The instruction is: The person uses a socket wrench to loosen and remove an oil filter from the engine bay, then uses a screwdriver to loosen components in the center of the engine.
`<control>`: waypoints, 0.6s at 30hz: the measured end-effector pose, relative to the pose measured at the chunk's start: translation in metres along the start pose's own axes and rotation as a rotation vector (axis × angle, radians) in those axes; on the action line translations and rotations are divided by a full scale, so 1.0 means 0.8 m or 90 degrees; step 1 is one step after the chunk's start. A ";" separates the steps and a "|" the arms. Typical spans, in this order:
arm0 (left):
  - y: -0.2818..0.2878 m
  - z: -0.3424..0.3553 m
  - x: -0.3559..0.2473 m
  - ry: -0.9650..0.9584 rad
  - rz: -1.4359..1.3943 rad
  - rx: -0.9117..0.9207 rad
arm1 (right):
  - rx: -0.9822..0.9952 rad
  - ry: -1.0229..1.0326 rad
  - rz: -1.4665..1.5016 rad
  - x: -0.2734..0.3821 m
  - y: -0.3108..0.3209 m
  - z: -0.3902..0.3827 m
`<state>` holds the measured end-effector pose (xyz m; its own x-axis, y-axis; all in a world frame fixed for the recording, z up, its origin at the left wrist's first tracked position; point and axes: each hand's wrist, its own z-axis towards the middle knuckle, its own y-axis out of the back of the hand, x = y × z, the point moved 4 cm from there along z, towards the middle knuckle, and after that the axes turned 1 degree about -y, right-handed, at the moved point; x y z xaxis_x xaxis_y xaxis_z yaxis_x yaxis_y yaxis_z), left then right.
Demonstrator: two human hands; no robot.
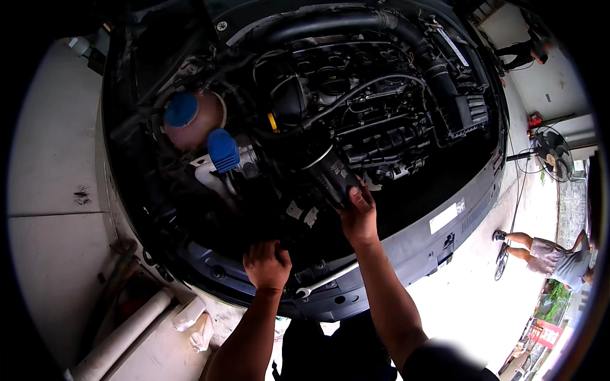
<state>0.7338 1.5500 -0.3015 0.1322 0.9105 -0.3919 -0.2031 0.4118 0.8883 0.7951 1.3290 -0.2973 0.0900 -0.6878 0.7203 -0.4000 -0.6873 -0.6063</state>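
Observation:
In the open engine bay, my right hand (359, 216) is closed on the lower end of a black cylindrical hose or pipe (327, 174) with a pale band. My left hand (267, 263) is lower and to the left at the front edge, fingers curled down into shadow, so what they grip is hidden. A silver open-ended wrench (327, 280) lies on the front panel (445, 213) just right of that hand. Above it are a blue-capped washer filler (222, 151) and a pinkish coolant tank (203, 124). The black engine (362, 95) fills the middle.
A white wall or floor (54, 159) is at left, with pale rolls (121, 333) at lower left. At right, a person (553, 257) in shorts stands on the bright floor near a black fan (551, 152); another person (530, 51) is farther back at top right.

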 end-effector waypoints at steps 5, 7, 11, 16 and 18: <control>-0.005 -0.002 -0.008 0.001 0.013 -0.017 | 0.085 -0.077 0.267 0.008 -0.022 -0.016; -0.004 -0.002 -0.007 0.024 0.010 -0.031 | 0.280 -0.120 0.401 0.017 -0.047 -0.015; 0.018 -0.001 0.004 0.040 -0.091 -0.068 | 0.459 -0.200 0.520 0.019 -0.102 -0.053; 0.148 -0.074 -0.074 0.026 -0.548 -0.128 | 0.452 -0.353 0.478 0.025 -0.095 -0.186; 0.233 -0.131 -0.117 0.043 -0.474 -0.131 | 0.429 -0.410 0.452 0.008 -0.087 -0.260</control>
<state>0.5823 1.5457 -0.1242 0.2462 0.3885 -0.8879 -0.2613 0.9088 0.3252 0.6337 1.4210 -0.1804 0.5635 -0.8252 -0.0388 0.0008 0.0475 -0.9989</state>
